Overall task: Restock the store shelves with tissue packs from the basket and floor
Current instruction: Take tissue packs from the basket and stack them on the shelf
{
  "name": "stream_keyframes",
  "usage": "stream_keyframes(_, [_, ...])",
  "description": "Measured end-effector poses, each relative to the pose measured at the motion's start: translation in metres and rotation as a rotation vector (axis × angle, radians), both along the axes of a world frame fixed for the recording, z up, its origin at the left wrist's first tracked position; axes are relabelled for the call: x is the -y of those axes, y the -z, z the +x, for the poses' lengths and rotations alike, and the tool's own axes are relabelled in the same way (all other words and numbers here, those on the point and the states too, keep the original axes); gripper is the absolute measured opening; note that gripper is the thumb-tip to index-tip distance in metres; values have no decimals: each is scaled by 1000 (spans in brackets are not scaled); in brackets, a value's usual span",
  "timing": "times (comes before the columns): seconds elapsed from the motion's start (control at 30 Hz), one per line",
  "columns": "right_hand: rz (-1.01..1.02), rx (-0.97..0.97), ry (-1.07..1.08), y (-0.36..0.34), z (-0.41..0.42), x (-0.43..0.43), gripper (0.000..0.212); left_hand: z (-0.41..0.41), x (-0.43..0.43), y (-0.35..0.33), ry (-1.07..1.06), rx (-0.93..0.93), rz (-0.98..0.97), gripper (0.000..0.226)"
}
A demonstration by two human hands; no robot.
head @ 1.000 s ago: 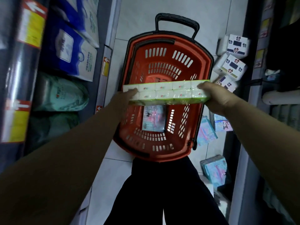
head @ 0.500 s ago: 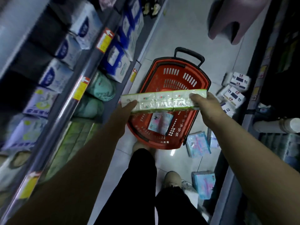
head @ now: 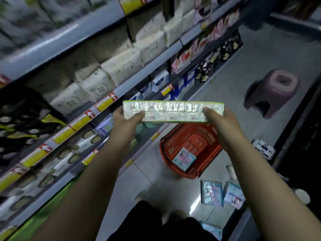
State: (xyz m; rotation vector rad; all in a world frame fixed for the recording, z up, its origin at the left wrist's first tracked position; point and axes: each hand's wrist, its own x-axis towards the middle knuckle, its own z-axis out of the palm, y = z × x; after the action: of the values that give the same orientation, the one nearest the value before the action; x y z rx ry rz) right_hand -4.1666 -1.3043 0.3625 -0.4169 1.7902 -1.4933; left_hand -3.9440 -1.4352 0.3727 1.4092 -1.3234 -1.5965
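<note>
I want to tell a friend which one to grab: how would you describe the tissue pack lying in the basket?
Find the red basket on the aisle floor, right of the shelves. One flat square pack lies on its bottom, pale blue and pink with a small dark figure. Similar pastel packs lie outside on the tiles; this alone is inside the basket.

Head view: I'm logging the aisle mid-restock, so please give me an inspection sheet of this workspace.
Surface: tiled floor, grey.
Job's things: long tissue pack held in the air; red basket on the floor with one pastel pack inside.
Clutter: loose pastel packs and a white-blue box on the floor.
Grips: left hand and right hand each hold one end of that pack.
Cables: nothing seen.
Surroundings: stocked shelves at left; purple stool beyond.
</note>
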Motion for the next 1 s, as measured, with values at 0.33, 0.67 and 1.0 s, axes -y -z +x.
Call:
stream_keyframes(0.33, [-246, -170, -97, -146, 50, 53, 58, 73, 8, -172, -175, -5, -313, 71])
stream_keyframes(0.67, [-541, -310, -260, -274, 144, 98, 94, 181, -5, -295, -408, 16, -636, 66])
stream_keyframes(1.0, [-790, -317, -455, -366, 262, 150, 89, 300, -32, -375, -573, 28, -781, 82])
